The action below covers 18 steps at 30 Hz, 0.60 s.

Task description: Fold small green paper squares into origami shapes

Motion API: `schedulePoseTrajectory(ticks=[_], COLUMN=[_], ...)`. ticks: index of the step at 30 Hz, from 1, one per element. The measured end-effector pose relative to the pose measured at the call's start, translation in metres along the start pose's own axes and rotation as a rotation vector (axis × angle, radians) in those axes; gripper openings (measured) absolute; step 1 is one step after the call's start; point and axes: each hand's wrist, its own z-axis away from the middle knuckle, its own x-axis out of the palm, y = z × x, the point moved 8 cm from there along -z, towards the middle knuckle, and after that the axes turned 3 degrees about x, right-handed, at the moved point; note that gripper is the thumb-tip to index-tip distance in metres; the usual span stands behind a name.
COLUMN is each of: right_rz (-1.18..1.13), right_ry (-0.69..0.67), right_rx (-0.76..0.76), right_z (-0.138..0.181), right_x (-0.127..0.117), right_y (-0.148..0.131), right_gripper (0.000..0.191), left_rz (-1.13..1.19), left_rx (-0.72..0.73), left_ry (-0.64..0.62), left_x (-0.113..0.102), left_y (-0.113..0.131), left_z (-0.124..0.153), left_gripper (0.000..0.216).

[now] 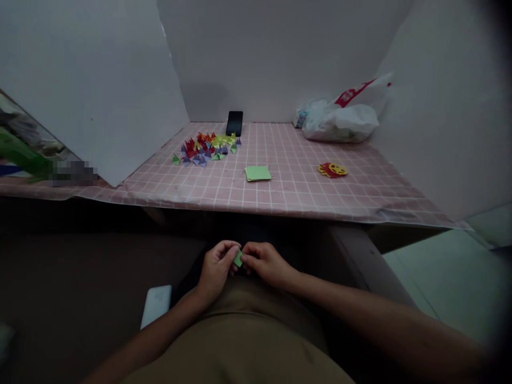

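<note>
Our left hand (217,266) and right hand (272,264) each pinch a small green paper (238,258), near six o'clock in the view. It should be almost weightless, thin and easily creased or torn, so we judge a light hold at its edges best. Our grip covers much of it, and its folds are too small to make out. From the hands, a paper stack (258,173) lies near twelve o'clock on the checked tablecloth (296,186), folded paper pieces (208,149) cluster at eleven, and a plastic bag (340,124), contents unclear, sits at one. Pixelation hides something at ten.
</note>
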Motion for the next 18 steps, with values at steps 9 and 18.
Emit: schedulePoseTrajectory(ticks=[9,18], right_rz=[-0.012,-0.059], right_ry=[-0.03,0.043], right_rx=[-0.006,-0.022], right_z=[0.001,-0.002], right_x=[0.003,-0.007], right_y=[0.0,0.002], right_gripper=[0.015,0.022], left_rz=[-0.043,0.052], left_rx=[0.041,-0.003], left_ry=[-0.016,-0.07], left_x=[-0.001,0.007], left_y=[-0.002,-0.004], left_z=[-0.001,-0.002], left_gripper=[0.022,0.024])
